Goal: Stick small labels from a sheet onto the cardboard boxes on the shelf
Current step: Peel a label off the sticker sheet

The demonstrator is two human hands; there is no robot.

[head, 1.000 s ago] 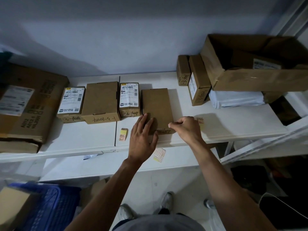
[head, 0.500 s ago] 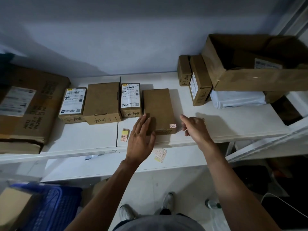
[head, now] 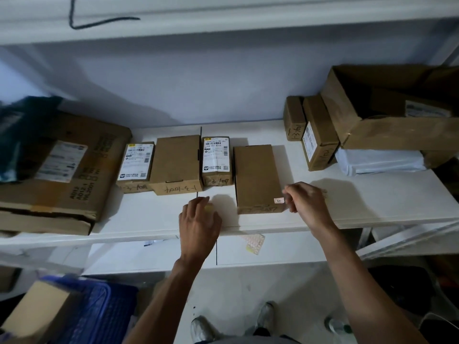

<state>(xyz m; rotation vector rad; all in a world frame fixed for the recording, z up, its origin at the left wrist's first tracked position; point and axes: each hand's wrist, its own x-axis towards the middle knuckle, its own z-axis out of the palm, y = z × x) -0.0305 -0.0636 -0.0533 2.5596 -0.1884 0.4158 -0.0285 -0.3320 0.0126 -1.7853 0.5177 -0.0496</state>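
Note:
A plain cardboard box point(head: 255, 175) lies flat on the white shelf point(head: 372, 202), with a small white label point(head: 279, 200) stuck on its near right corner. My right hand point(head: 306, 203) is beside that corner, fingers curled, fingertips close to the label. My left hand point(head: 198, 219) rests palm down on the shelf left of the box, over a small yellow label strip point(head: 209, 208) that is mostly hidden under it. A label sheet point(head: 254, 242) lies on the lower shelf below. Three more boxes point(head: 176, 165) stand in a row to the left.
A large carton point(head: 62, 170) fills the shelf's left end. At the right stand two narrow boxes point(head: 319, 132), an open carton point(head: 397, 135) and a white parcel point(head: 380, 162). A blue crate point(head: 99, 311) sits on the floor at lower left.
My left hand slid off the plain box to the left onto the yellow strip. My right hand pressed the label on, drew away, then came back beside the labelled corner. The view tilted up.

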